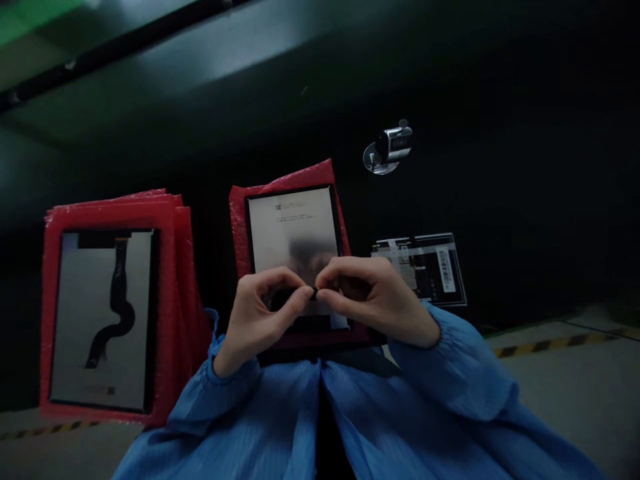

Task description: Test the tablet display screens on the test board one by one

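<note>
With wrists low and forearms angled inward, the left hand (263, 320) and right hand (377, 293) meet thumb-to-forefinger, both pinched narrowly on a small dark piece (315, 293) (mostly hidden by the fingertips) above the lower part of a pale rectangular panel (270, 233). That panel lies on red bubble wrap (241, 227), glossy and crinkled; to the left, a stack of similar red wrapping (183, 267) bears a second panel (80, 320) with a curving black ribbon cable (120, 287).
</note>
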`<state>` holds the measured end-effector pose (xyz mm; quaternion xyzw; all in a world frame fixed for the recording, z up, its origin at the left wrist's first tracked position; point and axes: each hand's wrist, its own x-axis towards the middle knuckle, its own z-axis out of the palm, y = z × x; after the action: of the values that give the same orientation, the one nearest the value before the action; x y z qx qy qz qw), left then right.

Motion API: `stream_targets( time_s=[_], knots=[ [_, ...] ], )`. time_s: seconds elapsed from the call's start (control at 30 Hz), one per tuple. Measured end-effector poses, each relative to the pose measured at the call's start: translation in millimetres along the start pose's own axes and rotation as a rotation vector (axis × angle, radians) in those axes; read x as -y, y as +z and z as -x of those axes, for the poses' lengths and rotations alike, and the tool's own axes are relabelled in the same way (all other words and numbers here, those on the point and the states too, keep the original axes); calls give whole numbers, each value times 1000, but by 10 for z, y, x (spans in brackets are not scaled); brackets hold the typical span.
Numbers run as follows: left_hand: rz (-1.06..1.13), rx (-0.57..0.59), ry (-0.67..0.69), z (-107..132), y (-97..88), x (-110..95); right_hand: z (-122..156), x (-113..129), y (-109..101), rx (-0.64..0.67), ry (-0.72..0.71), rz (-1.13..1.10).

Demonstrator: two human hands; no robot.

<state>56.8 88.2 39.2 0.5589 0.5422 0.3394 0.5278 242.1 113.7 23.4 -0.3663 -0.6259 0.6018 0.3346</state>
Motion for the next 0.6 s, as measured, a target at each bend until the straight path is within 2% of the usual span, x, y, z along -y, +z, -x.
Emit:
stream_targets(
  time_s=[0.07, 0.17, 0.23, 0.3, 0.37, 0.4, 0.47, 0.53, 0.6],
  knots=[
    [-10, 45, 20, -11, 8, -18, 0, -6, 23, 27, -32, 49],
    [-105, 84, 58, 7, 9, -29, 10, -29, 78, -38, -106, 159],
    [-241, 1, 125, 76, -21, -11, 47, -26, 82, -157, -205, 348],
    [-412, -178, 193, 204, -90, 40, 126, 7, 54, -387, -326, 639],
    [-547, -299, 159, 376, -190, 126, 239, 43, 32, -601, -468, 861],
    [-586, -286, 91, 467, -243, 179, 299, 48, 41, -609, -517, 897],
    [-605, -168, -89, 635, -336, 291, 406, 10, 115, -421, -546, 877],
    [-608, -55, -231, 759, -386, 388, 477, -99, 251, -177, -473, 889],
    [-633, -46, -289, 830, -387, 450, 513, -246, 399, -63, -354, 993]
  ],
)
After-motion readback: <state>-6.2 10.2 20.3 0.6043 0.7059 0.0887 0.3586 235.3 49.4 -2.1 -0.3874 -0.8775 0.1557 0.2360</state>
